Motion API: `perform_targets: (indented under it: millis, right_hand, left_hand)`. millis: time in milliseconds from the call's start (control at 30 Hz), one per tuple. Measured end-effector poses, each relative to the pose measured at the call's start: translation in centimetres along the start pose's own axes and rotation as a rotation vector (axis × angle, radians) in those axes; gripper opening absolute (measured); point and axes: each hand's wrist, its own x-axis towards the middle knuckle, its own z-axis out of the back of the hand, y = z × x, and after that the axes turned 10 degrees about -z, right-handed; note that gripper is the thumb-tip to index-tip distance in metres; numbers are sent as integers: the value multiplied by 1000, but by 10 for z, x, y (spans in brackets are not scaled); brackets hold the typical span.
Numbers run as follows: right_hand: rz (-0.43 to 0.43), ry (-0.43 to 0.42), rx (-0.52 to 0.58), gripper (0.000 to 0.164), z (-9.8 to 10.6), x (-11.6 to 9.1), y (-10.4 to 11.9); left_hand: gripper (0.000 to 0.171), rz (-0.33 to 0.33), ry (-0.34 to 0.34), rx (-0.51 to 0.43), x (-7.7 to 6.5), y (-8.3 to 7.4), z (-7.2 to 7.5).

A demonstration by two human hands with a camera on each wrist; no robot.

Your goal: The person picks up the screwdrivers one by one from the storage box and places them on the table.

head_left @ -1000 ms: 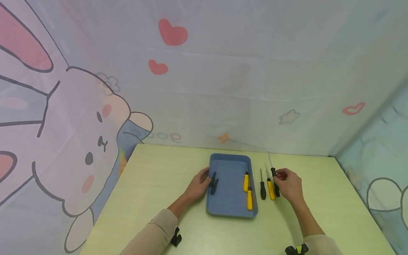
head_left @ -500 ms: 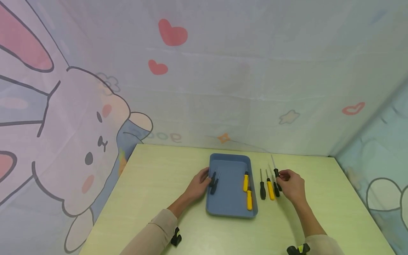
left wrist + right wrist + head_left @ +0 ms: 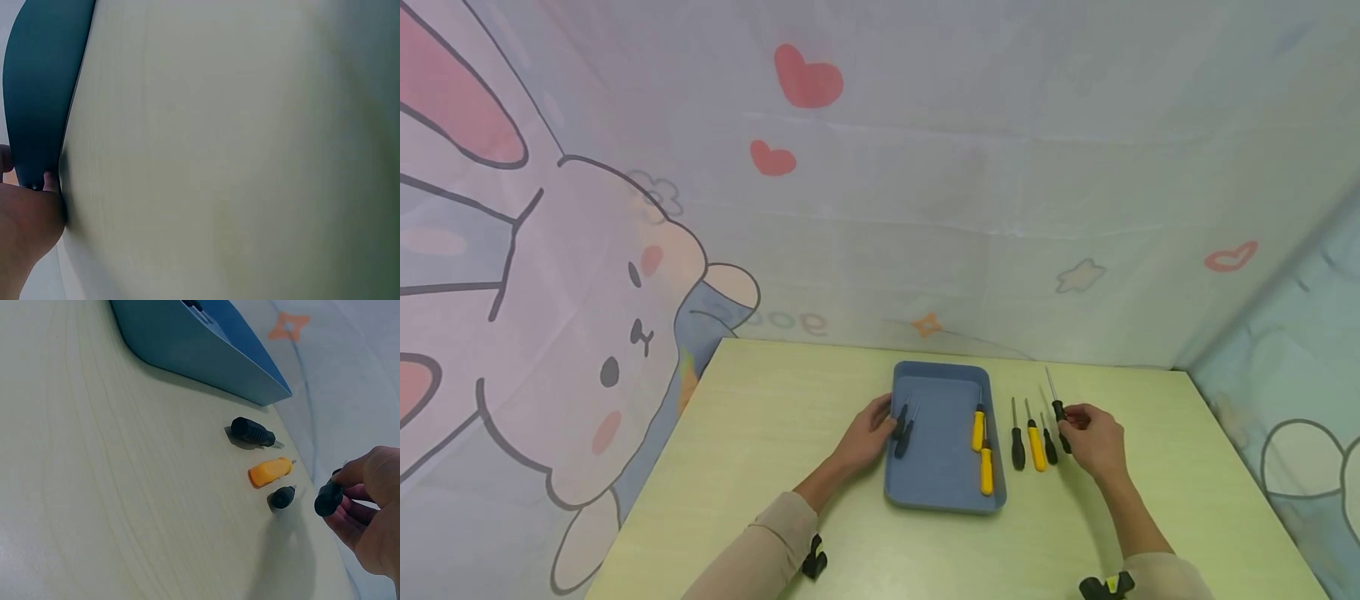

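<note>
My right hand (image 3: 1093, 437) pinches a black-handled screwdriver (image 3: 1059, 414) between thumb and fingers, its shaft pointing to the back. In the right wrist view, the handle (image 3: 328, 499) is held above the table. To its left lie a small black screwdriver (image 3: 1048, 446), a yellow screwdriver (image 3: 1037, 446) and a larger black screwdriver (image 3: 1018, 448), roughly side by side. My left hand (image 3: 865, 437) grips the left wall of the blue tray (image 3: 940, 504), thumb over the rim. Inside, two small black screwdrivers (image 3: 905, 439) lie at the left and two yellow screwdrivers (image 3: 987, 471) at the right.
The pale wooden table (image 3: 775, 400) carries the tray near its middle. Behind it hangs a printed cloth (image 3: 925, 208) with hearts and a rabbit, right at the table's back edge. Another cloth (image 3: 1300, 400) hangs along the right side.
My right hand has moved slightly right with its black screwdriver, away from the row, uncovering the small black screwdriver. My left hand and the tray have stayed in place.
</note>
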Motion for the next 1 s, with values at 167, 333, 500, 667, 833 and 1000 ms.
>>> perform_targets:
  millis: [167,333,500,667,833,1000]
  right_hand:
    - [-26,19,-5,31,0,2,-5]
    - [-56,32,-10,32,-2,2,-10]
    - [-63,26,-13,32,-4,2,-15]
    - [-53,19,-35,30,-7,2,-19]
    - [-45,20,-45,30,-9,2,-23]
    - [-53,28,-50,30,-10,1,-22]
  left_hand:
    - [55,3,1,-7,1,0,0]
    - [55,12,4,-2,0,-1,0]
    - [55,9,-6,-3,0,-1,0]
    - [55,2,-14,-13,1,-2,0]
    - [55,2,-4,-12,0,0,0]
    - [55,8,0,-2,1,3,0]
